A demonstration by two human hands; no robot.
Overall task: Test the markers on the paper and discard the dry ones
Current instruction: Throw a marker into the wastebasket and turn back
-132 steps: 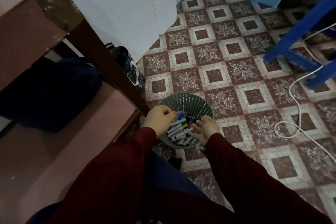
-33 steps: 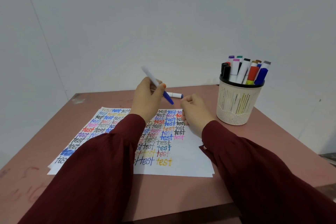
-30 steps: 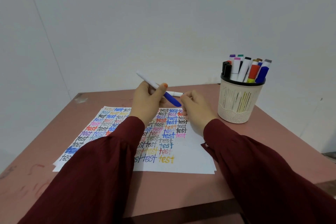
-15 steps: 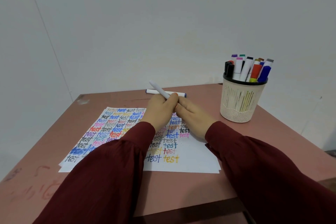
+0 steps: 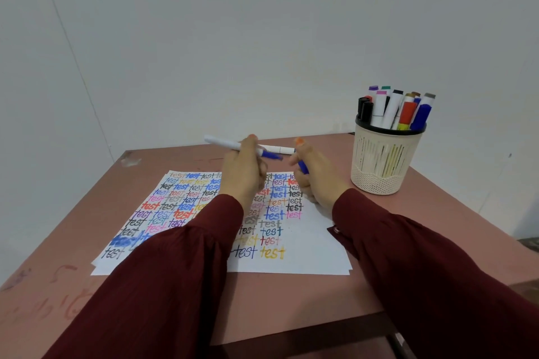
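My left hand [image 5: 243, 172] grips a white marker [image 5: 223, 143] with a blue tip, held level above the paper [image 5: 309, 251]. My right hand [image 5: 316, 181] holds the marker's blue cap [image 5: 302, 167], a short way right of the bare tip. The paper lies on the pinkish table [image 5: 262, 306] and is covered with the word "test" in many colours. Another white marker [image 5: 278, 149] lies on the table behind my hands.
A cream basket cup [image 5: 385, 160] full of several markers stands at the right back of the table. A grey wall rises right behind the table. The table's front edge runs below my sleeves.
Earlier my hands were at a green bin of markers on the floor. Half a second ago both hands met on the marker; now the cap is off and the hands are apart.
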